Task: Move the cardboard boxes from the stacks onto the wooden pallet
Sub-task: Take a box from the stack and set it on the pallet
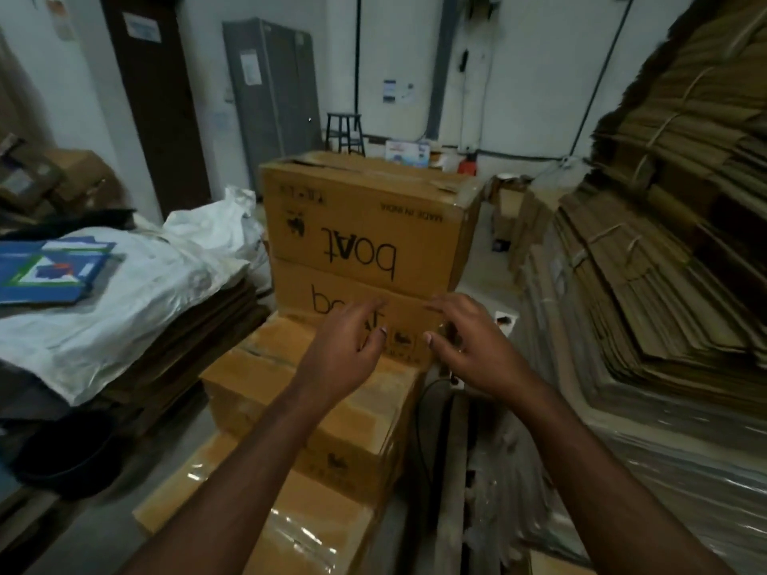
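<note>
A stack of brown cardboard boxes stands ahead of me. The top box [365,217] carries an upside-down "boat" print. Beneath it sits a second printed box [332,296]. Lower taped boxes [299,392] step down toward me. My left hand [344,346] and my right hand [469,346] hover side by side in front of the second box, fingers spread, holding nothing. Slats of a wooden pallet [454,491] show low at the right, beside the lower boxes.
At left, white sacks [137,292] cover a pile of flat cardboard, with a blue box [45,271] on top. Tall stacks of flattened cartons [672,226] fill the right. A black stool [344,130], a grey cabinet [269,93] and a dark door [157,97] stand at the back.
</note>
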Motion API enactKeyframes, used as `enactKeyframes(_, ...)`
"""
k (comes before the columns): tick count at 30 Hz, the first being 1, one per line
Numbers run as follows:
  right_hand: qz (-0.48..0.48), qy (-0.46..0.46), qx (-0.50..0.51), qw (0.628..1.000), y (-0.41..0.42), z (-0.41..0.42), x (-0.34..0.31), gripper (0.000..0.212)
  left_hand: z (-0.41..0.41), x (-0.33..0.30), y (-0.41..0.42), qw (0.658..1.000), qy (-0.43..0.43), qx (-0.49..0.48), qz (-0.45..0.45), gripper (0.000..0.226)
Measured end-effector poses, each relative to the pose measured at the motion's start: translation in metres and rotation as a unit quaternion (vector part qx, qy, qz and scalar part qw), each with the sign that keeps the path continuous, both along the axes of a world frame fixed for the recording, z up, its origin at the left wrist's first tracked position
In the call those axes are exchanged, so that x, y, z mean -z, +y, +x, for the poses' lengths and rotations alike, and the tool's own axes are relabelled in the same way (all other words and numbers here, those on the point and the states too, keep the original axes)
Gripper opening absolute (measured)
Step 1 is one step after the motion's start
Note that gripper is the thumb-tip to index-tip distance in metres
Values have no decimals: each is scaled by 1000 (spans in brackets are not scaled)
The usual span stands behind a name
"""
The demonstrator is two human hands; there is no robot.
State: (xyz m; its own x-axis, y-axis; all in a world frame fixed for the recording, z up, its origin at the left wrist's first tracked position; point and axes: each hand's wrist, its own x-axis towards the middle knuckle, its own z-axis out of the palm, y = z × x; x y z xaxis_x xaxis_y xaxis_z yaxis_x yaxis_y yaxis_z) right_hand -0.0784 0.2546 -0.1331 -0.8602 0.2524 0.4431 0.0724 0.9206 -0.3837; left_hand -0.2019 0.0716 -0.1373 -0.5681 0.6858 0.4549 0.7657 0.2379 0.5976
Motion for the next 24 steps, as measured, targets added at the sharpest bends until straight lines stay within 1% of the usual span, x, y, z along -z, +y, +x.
enactKeyframes(3,3,5,8,1000,25,-21,-14,51,-19,-12,30,1000,14,5,-7,44)
enactKeyframes(6,-10,7,23,1000,58,-50,-27,59,-38,-26,66,1000,23,12,-15,44)
enactKeyframes(11,-52,-2,53,997,126,-101,-47,75,-66,-57,133,994,60,37,-81,48)
enactKeyframes(13,-85,9,61,994,152,-119,-56,80,-78,-71,161,992,74,34,-98,49)
enactKeyframes(16,-111,12,106,988,188,-149,-62,87,-93,-84,205,986,91,15,-138,51)
enactKeyframes(18,-129,12,149,980,208,-168,-60,84,-100,-86,233,984,82,-3,-160,54)
enactKeyframes(20,-114,18,182,977,222,-180,-55,75,-106,-85,255,983,59,-29,-174,58)
enactKeyframes(22,-75,46,183,979,231,-187,-48,64,-109,-83,268,982,33,-53,-177,60)
enactKeyframes(24,-38,92,168,981,237,-192,-44,49,-112,-77,275,982,24,-67,-175,64)
